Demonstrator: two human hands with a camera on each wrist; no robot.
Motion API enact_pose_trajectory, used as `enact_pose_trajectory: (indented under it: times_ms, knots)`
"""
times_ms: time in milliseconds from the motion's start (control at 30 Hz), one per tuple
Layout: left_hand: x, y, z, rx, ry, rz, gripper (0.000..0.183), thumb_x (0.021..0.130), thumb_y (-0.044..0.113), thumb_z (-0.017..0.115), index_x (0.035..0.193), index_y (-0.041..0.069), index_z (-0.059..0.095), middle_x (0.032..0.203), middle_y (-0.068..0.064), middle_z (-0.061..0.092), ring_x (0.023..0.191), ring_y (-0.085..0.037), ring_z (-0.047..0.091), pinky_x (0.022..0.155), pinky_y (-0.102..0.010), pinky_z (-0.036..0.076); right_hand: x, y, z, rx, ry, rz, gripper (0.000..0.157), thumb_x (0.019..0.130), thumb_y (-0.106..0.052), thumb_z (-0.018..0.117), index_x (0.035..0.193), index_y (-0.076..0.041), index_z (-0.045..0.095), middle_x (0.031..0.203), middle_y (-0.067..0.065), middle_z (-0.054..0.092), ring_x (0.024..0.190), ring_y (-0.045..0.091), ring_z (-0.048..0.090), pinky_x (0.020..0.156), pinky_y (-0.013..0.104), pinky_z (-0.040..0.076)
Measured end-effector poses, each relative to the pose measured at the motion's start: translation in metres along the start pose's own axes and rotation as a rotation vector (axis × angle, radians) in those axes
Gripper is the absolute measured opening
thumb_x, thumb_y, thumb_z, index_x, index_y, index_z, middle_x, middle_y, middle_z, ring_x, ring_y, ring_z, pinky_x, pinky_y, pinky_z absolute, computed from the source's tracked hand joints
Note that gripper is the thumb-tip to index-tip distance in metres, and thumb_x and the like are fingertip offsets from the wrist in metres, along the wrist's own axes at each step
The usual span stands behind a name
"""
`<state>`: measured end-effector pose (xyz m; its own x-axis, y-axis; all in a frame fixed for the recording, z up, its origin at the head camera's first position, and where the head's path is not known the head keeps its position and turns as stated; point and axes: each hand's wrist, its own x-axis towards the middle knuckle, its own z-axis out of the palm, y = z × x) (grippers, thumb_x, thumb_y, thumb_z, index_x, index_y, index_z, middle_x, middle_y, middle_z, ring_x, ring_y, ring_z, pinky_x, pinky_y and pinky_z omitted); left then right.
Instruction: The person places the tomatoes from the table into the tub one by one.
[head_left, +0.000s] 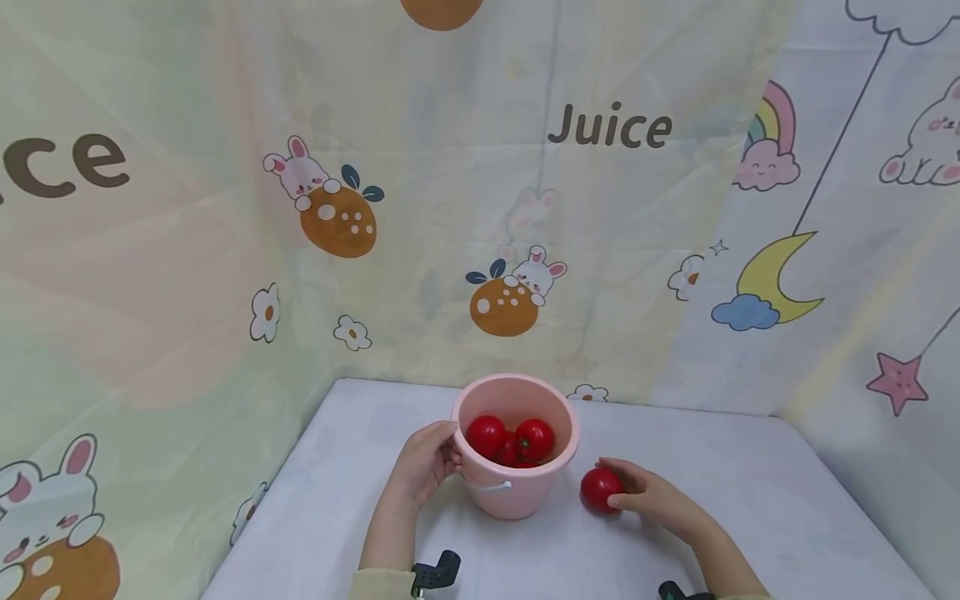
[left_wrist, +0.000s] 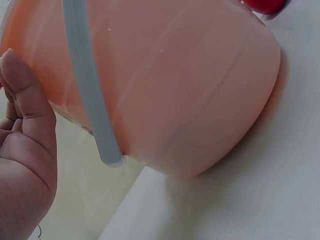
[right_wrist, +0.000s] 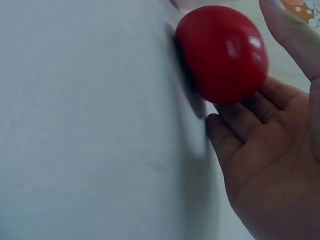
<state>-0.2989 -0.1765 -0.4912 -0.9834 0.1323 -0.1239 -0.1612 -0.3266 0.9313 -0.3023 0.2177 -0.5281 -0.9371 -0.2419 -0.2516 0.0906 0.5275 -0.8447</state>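
A pink bucket [head_left: 510,496] stands upright with several red tomatoes [head_left: 535,439] inside. My left hand [head_left: 426,460] holds its left side near the rim, fingers bent against the wall; the thumb [left_wrist: 22,80] shows along the bucket in the left wrist view. A pale handle [left_wrist: 90,85] hangs down the bucket's side. To the right of the bucket, a single red tomato [head_left: 600,490] lies on the white table. My right hand [head_left: 652,497] reaches around it from the right. In the right wrist view, the fingers [right_wrist: 245,117] stretch behind this tomato, with the thumb spread apart from it.
The white table [head_left: 360,500] meets printed cloth walls at its back and sides. The back cloth [head_left: 420,292] rises close behind the bucket. Dark camera mounts [head_left: 437,572] are strapped at both wrists.
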Motion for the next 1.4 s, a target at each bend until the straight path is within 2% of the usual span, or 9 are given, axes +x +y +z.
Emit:
enact_pose_trajectory:
  times_ms: [433,1133,1400]
  knots:
    - [-0.004,0.002,0.000,-0.013,0.013,-0.006,0.048,0.097,0.034,0.061,0.125,-0.005,0.057,0.073,-0.002,0.064,0.062,-0.012,0.061,0.067,-0.022,0.058,0.001,0.005,0.007,-0.025,0.072,0.042,0.078,0.073,-0.039,0.084,0.142,-0.022,0.053,0.143,0.011,0.055,0.134,0.039,0.046,0.097,0.054,0.052]
    - [-0.003,0.002,0.000,0.000,-0.001,0.002,0.048,0.097,0.034,0.060,0.122,-0.007,0.057,0.073,-0.001,0.064,0.063,-0.012,0.061,0.067,-0.022,0.058,-0.002,0.003,0.005,-0.044,0.058,0.020,0.075,0.074,-0.037,0.083,0.141,-0.020,0.053,0.142,0.013,0.055,0.133,0.040,0.046,0.097,0.054,0.052]
    - [-0.002,0.002,-0.001,0.009,0.003,-0.004,0.045,0.098,0.033,0.059,0.121,-0.006,0.058,0.073,-0.002,0.064,0.063,-0.012,0.061,0.067,-0.023,0.058,0.005,0.005,-0.004,-0.097,0.096,0.046,0.075,0.072,-0.044,0.083,0.139,-0.022,0.056,0.140,0.010,0.057,0.133,0.039,0.047,0.096,0.056,0.052]
